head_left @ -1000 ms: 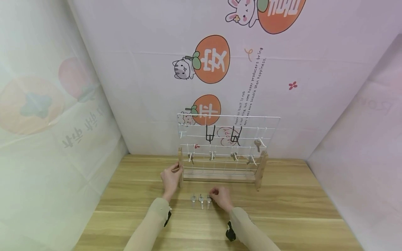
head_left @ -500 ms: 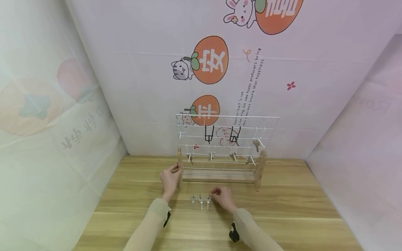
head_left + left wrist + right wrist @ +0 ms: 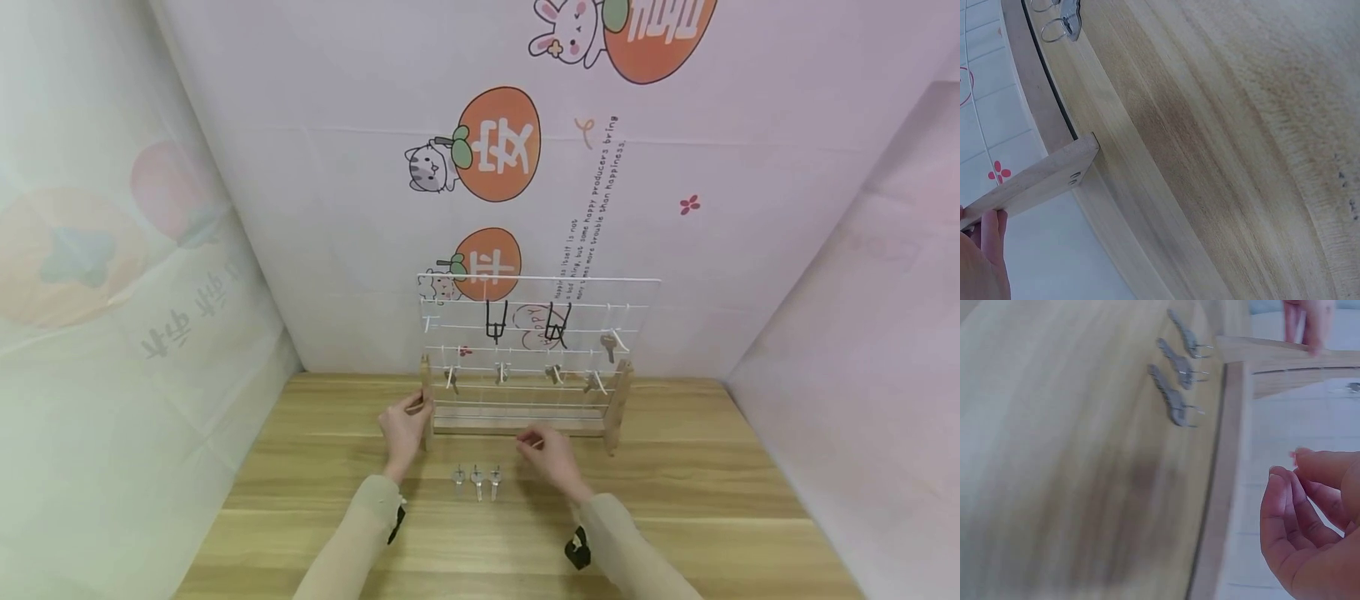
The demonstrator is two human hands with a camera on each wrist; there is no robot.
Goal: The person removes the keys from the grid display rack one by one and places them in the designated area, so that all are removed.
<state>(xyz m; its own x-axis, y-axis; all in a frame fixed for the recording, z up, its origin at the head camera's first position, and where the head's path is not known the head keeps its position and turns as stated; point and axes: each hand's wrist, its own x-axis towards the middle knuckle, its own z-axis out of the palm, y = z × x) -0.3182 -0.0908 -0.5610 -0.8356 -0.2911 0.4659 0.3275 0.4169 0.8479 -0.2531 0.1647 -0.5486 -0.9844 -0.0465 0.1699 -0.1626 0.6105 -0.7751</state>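
Note:
My left hand (image 3: pixel 401 429) grips the left wooden upright (image 3: pixel 1041 178) of a white wire grid rack (image 3: pixel 540 278), fingers on one face of the board. My right hand (image 3: pixel 551 454) hovers near the rack's wooden base bar, thumb and fingertips loosely drawn together; nothing shows between them in the right wrist view. Three silver keys, a left key (image 3: pixel 459 477), a middle key (image 3: pixel 477 477) and a right key (image 3: pixel 496 479), lie in a row on the table before the rack, each with a small ring.
Several keys hang on white hooks, one of them a key (image 3: pixel 608 346) high on the right. Two black hooks, a left one (image 3: pixel 496 320) and a right one (image 3: pixel 556 322), hang on the upper grid. A printed cloth (image 3: pixel 360 250) walls the wooden table (image 3: pixel 697 475).
My right hand has left the rightmost key and moved up and right toward the rack's base. The three keys stay in their row. My left hand keeps its grip on the upright.

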